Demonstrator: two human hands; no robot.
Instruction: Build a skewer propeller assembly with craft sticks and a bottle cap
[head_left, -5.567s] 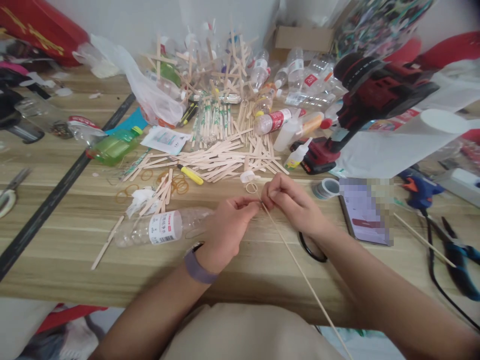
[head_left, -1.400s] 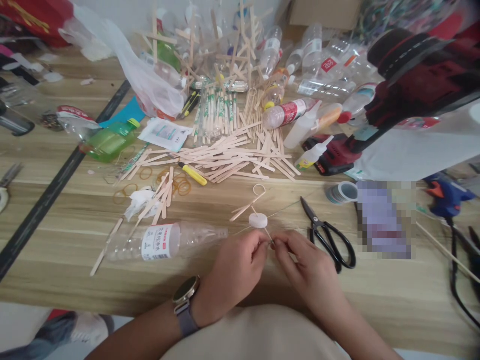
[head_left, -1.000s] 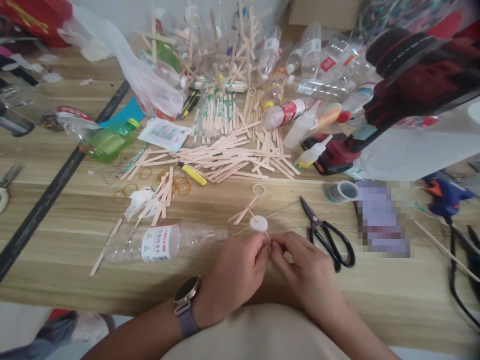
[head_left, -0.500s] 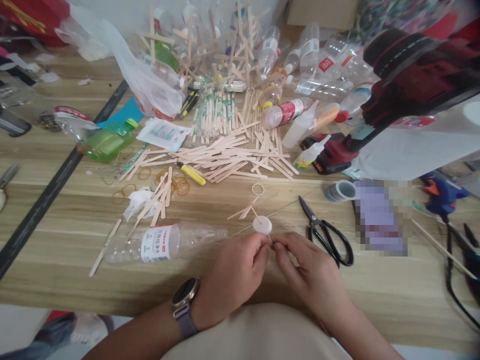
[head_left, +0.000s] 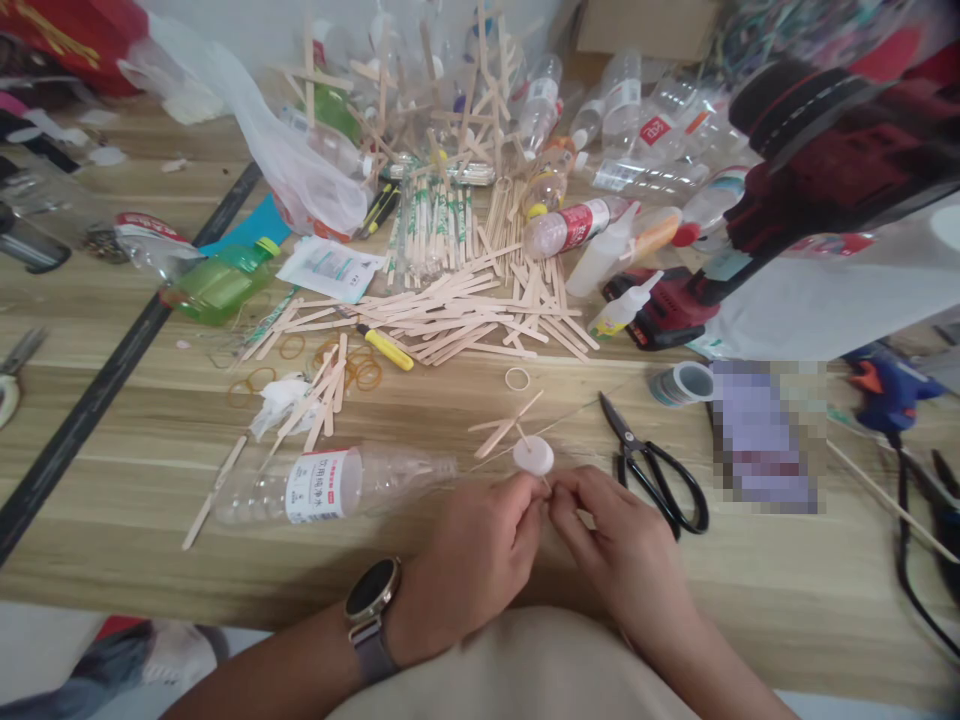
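My left hand (head_left: 484, 540), with a watch (head_left: 373, 590) at the wrist, is closed in a pinch on a thin stick (head_left: 547, 486). My right hand (head_left: 622, 545) pinches the near end of the same stick, fingertips almost meeting the left ones. Just beyond the fingers, a round white bottle cap (head_left: 533, 457) sits on the stick. Past the cap, flat wooden strips (head_left: 498, 436) form crossed blades. Left of my hands lies a clear plastic bottle (head_left: 319, 487) with a white and red label. Black-handled scissors (head_left: 652, 465) rest to the right.
Loose wooden craft sticks (head_left: 450, 310) are heaped farther back, near a yellow-handled tool (head_left: 388, 347). A pale ring (head_left: 517, 379) lies beyond the blades. To the right are a small cup (head_left: 681, 384), a red and black power tool (head_left: 795, 170) and a blue glue gun (head_left: 896, 390).
The cap and wooden blades have shifted slightly right and the blades now sit at a different angle. Both hands keep their pinch, almost in the same place.
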